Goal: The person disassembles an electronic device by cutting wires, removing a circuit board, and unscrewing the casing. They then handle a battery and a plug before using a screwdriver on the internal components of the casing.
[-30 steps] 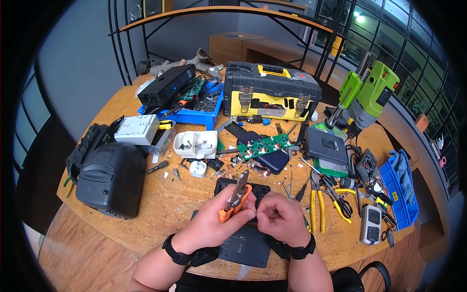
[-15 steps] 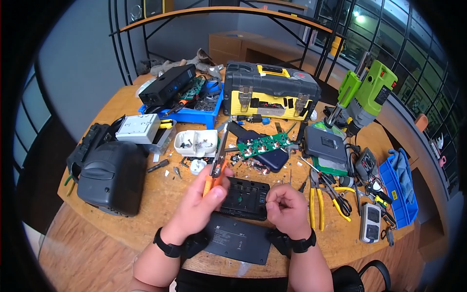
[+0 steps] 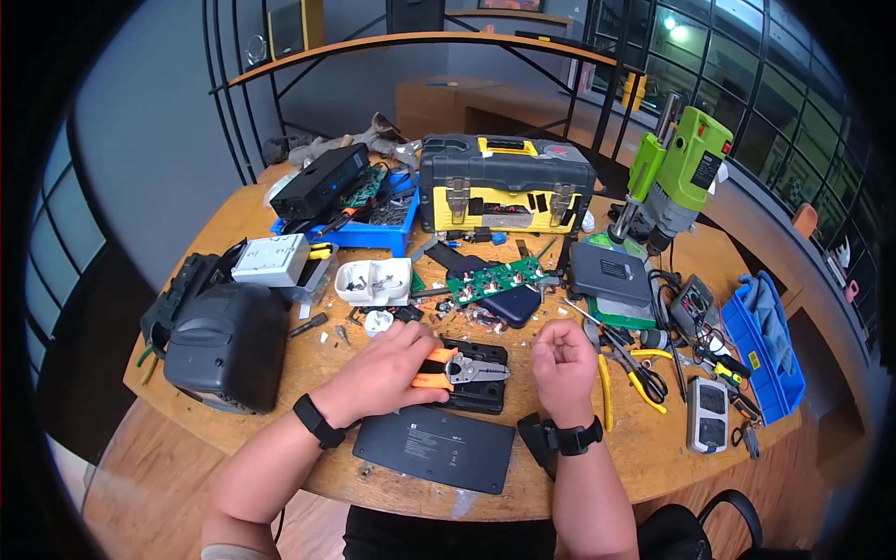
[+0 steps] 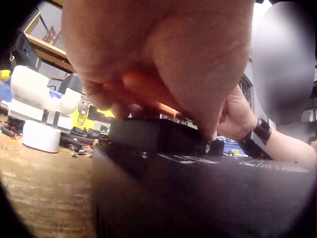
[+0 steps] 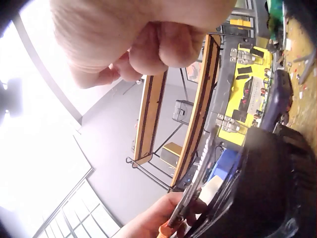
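My left hand (image 3: 385, 373) grips orange-handled wire strippers (image 3: 467, 371), held flat over an opened black device casing (image 3: 478, 399). The metal nose of the tool points right, across the casing. From the left wrist view, the fingers and thumb straddle an orange handle (image 4: 148, 88) just above the black casing edge. My right hand (image 3: 565, 369) is raised to the right of the casing, its fingers curled toward the thumb. Nothing shows between those fingers in the right wrist view. In front of the casing lies a dark flat cover (image 3: 434, 450) with printed text.
Behind the casing lie a green circuit board (image 3: 495, 278), a white divided tray (image 3: 373, 282) and scattered scraps. Yellow-handled pliers (image 3: 607, 392) lie at right, near a green drill stand (image 3: 677, 177). A black case (image 3: 224, 345) stands left, a toolbox (image 3: 509, 182) at the back.
The hands were together at first, then parted. My left hand has lowered the wire strippers from upright to flat over the casing. My right hand has moved slightly right and up.
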The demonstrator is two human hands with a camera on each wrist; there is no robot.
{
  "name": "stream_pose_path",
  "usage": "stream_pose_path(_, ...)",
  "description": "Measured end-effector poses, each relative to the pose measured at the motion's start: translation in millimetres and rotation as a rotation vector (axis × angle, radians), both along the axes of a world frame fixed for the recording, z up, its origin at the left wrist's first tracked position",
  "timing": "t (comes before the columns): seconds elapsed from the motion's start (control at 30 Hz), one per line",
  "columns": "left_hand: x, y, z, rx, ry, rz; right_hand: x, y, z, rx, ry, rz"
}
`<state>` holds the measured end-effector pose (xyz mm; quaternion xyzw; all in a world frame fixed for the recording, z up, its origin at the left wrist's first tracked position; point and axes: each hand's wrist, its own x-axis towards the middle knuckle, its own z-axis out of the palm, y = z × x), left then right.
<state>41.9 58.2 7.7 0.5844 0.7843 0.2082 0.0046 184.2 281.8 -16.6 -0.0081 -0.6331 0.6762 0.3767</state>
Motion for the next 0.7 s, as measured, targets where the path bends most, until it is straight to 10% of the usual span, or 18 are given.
stream_pose_path(0.7,-3,12,1,-0.037,-0.023,0.018,-4,0,-5,-0.041,-0.025,0.092)
